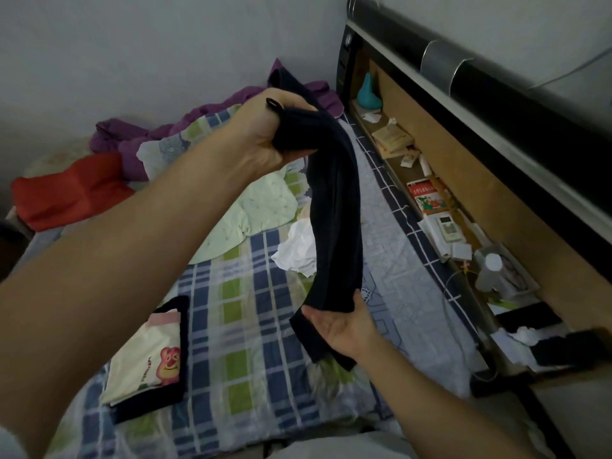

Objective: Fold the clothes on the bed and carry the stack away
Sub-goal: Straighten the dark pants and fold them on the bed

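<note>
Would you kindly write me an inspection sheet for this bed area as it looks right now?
Surface: bed under a plaid sheet, partly rumpled.
Job's things: dark garment held up lengthwise; folded stack lying flat at the near left; white garment, red garment and purple garment lie unfolded.
Clutter: headboard shelf holds a book, remote, bottle and papers.
Grippers: left hand grips the garment's top end; right hand supports its lower end, palm up.
Cables: thin cable trailing off the shelf.
Surroundings: plain wall behind.
</note>
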A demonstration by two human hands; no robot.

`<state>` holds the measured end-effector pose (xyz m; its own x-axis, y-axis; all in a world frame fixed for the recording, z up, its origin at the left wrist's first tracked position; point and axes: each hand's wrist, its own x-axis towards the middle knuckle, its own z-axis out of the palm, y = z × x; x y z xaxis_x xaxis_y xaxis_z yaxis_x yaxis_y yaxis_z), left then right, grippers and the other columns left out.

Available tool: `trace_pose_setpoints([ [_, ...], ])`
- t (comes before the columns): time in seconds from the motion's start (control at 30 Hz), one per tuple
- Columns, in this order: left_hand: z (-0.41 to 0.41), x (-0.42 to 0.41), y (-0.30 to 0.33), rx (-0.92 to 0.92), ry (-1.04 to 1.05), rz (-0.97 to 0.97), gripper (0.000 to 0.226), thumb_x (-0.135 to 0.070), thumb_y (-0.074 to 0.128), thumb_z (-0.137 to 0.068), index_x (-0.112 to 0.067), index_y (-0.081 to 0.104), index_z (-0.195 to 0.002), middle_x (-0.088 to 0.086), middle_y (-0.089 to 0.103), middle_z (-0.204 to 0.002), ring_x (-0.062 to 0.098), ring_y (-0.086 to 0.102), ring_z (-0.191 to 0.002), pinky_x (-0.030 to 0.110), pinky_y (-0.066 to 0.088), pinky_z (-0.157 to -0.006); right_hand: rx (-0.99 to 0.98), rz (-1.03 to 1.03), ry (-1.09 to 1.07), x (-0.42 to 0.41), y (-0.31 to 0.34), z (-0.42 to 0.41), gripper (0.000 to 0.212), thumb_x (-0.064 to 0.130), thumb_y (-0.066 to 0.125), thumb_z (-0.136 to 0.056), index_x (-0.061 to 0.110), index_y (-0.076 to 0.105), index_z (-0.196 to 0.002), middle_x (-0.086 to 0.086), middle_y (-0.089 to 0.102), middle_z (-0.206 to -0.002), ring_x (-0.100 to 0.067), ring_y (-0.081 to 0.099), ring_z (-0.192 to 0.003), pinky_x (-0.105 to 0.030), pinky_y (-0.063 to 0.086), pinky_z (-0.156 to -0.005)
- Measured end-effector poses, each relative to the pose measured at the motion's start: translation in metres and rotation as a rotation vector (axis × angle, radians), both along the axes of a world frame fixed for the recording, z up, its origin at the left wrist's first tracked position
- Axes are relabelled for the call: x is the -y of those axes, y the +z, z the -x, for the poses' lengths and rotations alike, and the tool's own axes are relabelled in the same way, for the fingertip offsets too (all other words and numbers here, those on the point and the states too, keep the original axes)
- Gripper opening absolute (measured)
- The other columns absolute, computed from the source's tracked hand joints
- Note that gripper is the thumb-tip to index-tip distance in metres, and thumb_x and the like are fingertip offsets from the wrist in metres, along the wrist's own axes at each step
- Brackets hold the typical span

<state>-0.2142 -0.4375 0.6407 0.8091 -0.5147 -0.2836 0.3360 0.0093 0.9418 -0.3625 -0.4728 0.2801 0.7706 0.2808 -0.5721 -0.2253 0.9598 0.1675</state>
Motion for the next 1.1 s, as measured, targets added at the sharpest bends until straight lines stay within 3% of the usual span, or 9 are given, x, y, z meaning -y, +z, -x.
trace_pose_setpoints([
  [0.17, -0.007, -0.012, 0.000, -0.002, 0.004, 0.077, 0.025, 0.002, 0.057, -0.093, -0.002, 0.066, -0.070, 0.009, 0.067, -0.066, 0.021, 0.070, -0.060, 0.034, 0.061, -0.063, -0.075, -0.099, -0.514, 0.017, 0.004, -0.032, 0.042, 0.034, 0.056, -0.105, -0.001, 0.060, -0.128, -0.031, 0.069, -0.117, -0.041, 0.069, -0.106, -0.047, 0.059, -0.088],
  [0.33, -0.024, -0.032, -0.006, 0.013, 0.007, 0.092, 0.046, -0.001, 0.057, -0.094, -0.009, 0.067, -0.050, 0.004, 0.064, -0.060, 0.015, 0.068, -0.056, 0.031, 0.060, -0.064, -0.252, 0.120, -0.509, 0.048, -0.002, -0.042, 0.013, 0.012, 0.051, -0.104, 0.007, 0.063, -0.109, -0.013, 0.066, -0.096, -0.021, 0.063, -0.082, -0.026, 0.054, -0.060],
  [0.47, -0.045, -0.050, -0.019, 0.022, 0.103, 0.078, 0.040, -0.002, 0.058, -0.094, -0.008, 0.071, -0.057, 0.004, 0.065, -0.063, 0.015, 0.068, -0.057, 0.031, 0.059, -0.063, -0.306, 0.241, -0.542, 0.096, -0.009, -0.044, 0.018, 0.010, 0.046, -0.104, 0.005, 0.063, -0.101, -0.013, 0.063, -0.095, -0.021, 0.062, -0.082, -0.023, 0.050, -0.063],
  [0.57, -0.055, -0.056, -0.040, -0.010, 0.213, 0.077, 0.005, -0.001, 0.061, -0.092, -0.001, 0.066, -0.093, 0.010, 0.069, -0.082, 0.020, 0.072, -0.071, 0.033, 0.060, -0.065, -0.316, 0.332, -0.562, 0.139, -0.007, -0.053, 0.020, 0.006, 0.043, -0.105, 0.001, 0.062, -0.108, -0.017, 0.064, -0.101, -0.027, 0.064, -0.091, -0.028, 0.056, -0.074],
  [0.67, -0.066, -0.059, -0.067, -0.056, 0.261, 0.085, 0.004, -0.002, 0.061, -0.093, -0.002, 0.062, -0.097, 0.011, 0.068, -0.086, 0.020, 0.072, -0.072, 0.032, 0.061, -0.065, -0.335, 0.464, -0.504, 0.179, 0.000, -0.064, 0.021, 0.002, 0.039, -0.105, 0.002, 0.061, -0.105, -0.016, 0.062, -0.098, -0.029, 0.062, -0.090, -0.033, 0.053, -0.088],
  [0.77, -0.074, -0.058, -0.089, -0.111, 0.274, 0.108, 0.009, -0.002, 0.060, -0.094, -0.001, 0.061, -0.103, 0.011, 0.069, -0.090, 0.022, 0.072, -0.073, 0.032, 0.061, -0.066, -0.317, 0.529, -0.475, 0.214, 0.013, -0.077, 0.024, 0.004, 0.039, -0.105, 0.005, 0.059, -0.092, -0.014, 0.060, -0.092, -0.028, 0.060, -0.082, -0.035, 0.052, -0.082],
  [0.87, -0.083, -0.057, -0.100, -0.128, 0.317, 0.142, 0.010, -0.003, 0.060, -0.094, -0.002, 0.061, -0.104, 0.010, 0.070, -0.087, 0.022, 0.072, -0.071, 0.031, 0.061, -0.064, -0.265, 0.582, -0.495, 0.244, 0.032, -0.099, 0.019, 0.006, 0.042, -0.104, 0.007, 0.062, -0.102, -0.012, 0.064, -0.096, -0.027, 0.063, -0.084, -0.035, 0.057, -0.076],
  [1.0, -0.092, -0.057, -0.106, -0.118, 0.327, 0.203, 0.004, -0.003, 0.059, -0.096, -0.004, 0.060, -0.099, 0.008, 0.066, -0.087, 0.019, 0.070, -0.072, 0.030, 0.061, -0.065, -0.197, 0.682, -0.582, 0.270, 0.065, -0.122, 0.025, 0.008, 0.046, -0.104, 0.006, 0.062, -0.122, -0.013, 0.068, -0.115, -0.030, 0.067, -0.102, -0.037, 0.057, -0.094],
  [1.1, -0.095, -0.074, -0.115, -0.107, 0.274, 0.261, 0.018, -0.004, 0.058, -0.096, -0.003, 0.063, -0.113, 0.009, 0.071, -0.100, 0.022, 0.071, -0.088, 0.032, 0.061, -0.077, -0.236, 0.703, -0.716, 0.273, 0.076, -0.127, 0.033, 0.002, 0.058, -0.096, 0.004, 0.062, -0.129, -0.015, 0.070, -0.123, -0.032, 0.069, -0.109, -0.036, 0.062, -0.077],
])
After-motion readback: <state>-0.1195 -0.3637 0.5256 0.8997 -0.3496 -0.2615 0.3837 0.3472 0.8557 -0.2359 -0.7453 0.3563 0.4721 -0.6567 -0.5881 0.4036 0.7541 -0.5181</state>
